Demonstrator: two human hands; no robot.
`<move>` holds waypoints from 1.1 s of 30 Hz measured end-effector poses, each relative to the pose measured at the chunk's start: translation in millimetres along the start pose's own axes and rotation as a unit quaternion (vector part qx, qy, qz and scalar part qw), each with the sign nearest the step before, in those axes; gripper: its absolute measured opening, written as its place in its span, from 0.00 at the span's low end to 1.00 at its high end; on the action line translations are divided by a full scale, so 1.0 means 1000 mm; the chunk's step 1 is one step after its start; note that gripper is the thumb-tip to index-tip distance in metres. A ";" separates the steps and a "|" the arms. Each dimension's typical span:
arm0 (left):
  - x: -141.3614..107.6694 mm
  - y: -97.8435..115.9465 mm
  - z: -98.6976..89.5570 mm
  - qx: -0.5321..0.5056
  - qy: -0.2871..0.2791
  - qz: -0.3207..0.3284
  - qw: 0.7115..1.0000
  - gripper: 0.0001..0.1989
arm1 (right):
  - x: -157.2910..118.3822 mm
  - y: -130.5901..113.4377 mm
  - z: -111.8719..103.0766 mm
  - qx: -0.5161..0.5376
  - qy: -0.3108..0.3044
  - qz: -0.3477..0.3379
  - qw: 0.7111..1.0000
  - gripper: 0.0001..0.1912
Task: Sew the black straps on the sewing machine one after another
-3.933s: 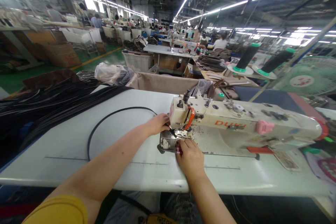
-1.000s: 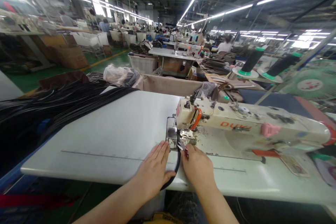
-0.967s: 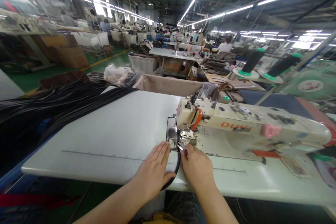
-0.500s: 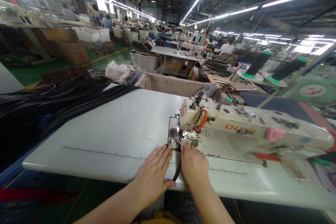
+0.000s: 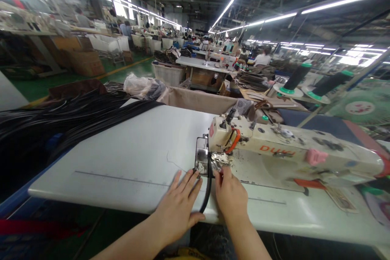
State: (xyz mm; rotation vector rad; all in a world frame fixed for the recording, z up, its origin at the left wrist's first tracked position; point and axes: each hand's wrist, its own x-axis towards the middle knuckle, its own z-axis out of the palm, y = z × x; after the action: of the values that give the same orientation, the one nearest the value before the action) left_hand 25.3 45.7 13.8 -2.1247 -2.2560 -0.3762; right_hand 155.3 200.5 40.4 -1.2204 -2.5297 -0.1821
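A narrow black strap (image 5: 209, 189) runs from under the head of the sewing machine (image 5: 256, 138) down over the table's front edge. My left hand (image 5: 179, 201) lies with fingers stretched out on the white tabletop, left of the strap; its thumb reaches to the strap near the edge. To the right of the strap, my right hand (image 5: 232, 193) is closed, thumb and index finger pinched beside the metal guide (image 5: 219, 158). What sits between those fingertips is too small to make out. A loose thread (image 5: 174, 162) lies left of the needle plate (image 5: 201, 155).
A pile of black straps (image 5: 100, 124) hangs over the table's left end. Behind the table stands a beige-lined bin (image 5: 198, 99). Two black thread cones (image 5: 297, 78) and a green fan (image 5: 359, 107) are at the right. People work farther back.
My right hand has shifted slightly right, away from the strap, and more of the strap shows beside the needle plate. My left hand has stayed almost in place.
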 end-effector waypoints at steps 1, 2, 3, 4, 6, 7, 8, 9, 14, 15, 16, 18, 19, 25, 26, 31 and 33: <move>0.000 0.001 -0.004 -0.008 -0.006 0.008 1.000 0.45 | -0.001 0.005 0.001 0.033 -0.012 0.015 0.999 0.12; 0.000 0.002 -0.007 -0.017 -0.012 0.016 1.000 0.44 | -0.001 0.011 0.002 0.070 -0.020 0.021 0.997 0.13; 0.000 0.003 -0.010 -0.027 -0.019 0.023 0.999 0.43 | -0.002 0.016 0.003 0.104 -0.022 0.020 0.994 0.14; 0.001 0.005 -0.013 -0.037 -0.025 0.029 0.999 0.41 | -0.003 0.021 0.005 0.136 -0.017 0.016 0.990 0.15; 0.003 0.008 -0.018 -0.063 -0.034 0.036 0.997 0.36 | -0.005 0.030 0.008 0.183 0.004 0.004 0.983 0.17; 0.003 0.010 -0.020 -0.080 -0.037 0.039 0.995 0.33 | -0.006 0.032 0.009 0.201 0.015 -0.004 0.980 0.16; 0.004 0.012 -0.022 -0.100 -0.040 0.043 0.993 0.29 | -0.008 0.034 0.009 0.217 0.022 -0.019 0.976 0.17; 0.004 0.014 -0.024 -0.124 -0.041 0.048 0.990 0.25 | -0.009 0.035 0.008 0.234 0.024 -0.040 0.971 0.18; 0.005 0.019 -0.041 -0.288 -0.021 0.105 0.952 0.12 | -0.014 0.030 -0.001 0.288 0.000 -0.159 0.944 0.21; 0.005 0.019 -0.044 -0.311 -0.013 0.113 0.944 0.14 | -0.015 0.028 -0.001 0.289 0.001 -0.171 0.942 0.18; 0.006 0.019 -0.047 -0.322 -0.006 0.110 0.940 0.17 | -0.016 0.027 -0.002 0.290 0.009 -0.178 0.940 0.16; 0.008 0.016 -0.050 -0.309 0.001 0.077 0.948 0.20 | -0.017 0.026 0.000 0.293 0.027 -0.178 0.939 0.14; 0.010 0.014 -0.050 -0.286 0.000 0.060 0.956 0.19 | -0.017 0.025 0.001 0.295 0.032 -0.179 0.938 0.14; 0.015 -0.003 -0.022 -0.081 -0.035 0.106 0.990 0.33 | -0.019 0.026 0.005 0.281 0.018 -0.193 0.940 0.15; 0.015 -0.007 -0.016 -0.056 -0.035 0.102 0.993 0.36 | -0.020 0.026 0.005 0.274 0.015 -0.191 0.943 0.16; 0.020 -0.045 0.000 0.027 -0.012 0.020 0.999 0.40 | -0.021 0.021 0.006 0.238 0.009 -0.191 0.952 0.17; 0.016 -0.069 -0.001 0.057 -0.004 -0.043 0.997 0.38 | -0.022 0.020 0.006 0.233 0.008 -0.188 0.954 0.18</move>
State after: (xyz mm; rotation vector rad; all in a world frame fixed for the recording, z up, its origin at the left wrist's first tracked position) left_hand -43.7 57.9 6.8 -1.9840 -2.3184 -0.2337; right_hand 182.5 198.6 26.9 -0.5515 -2.5594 0.3042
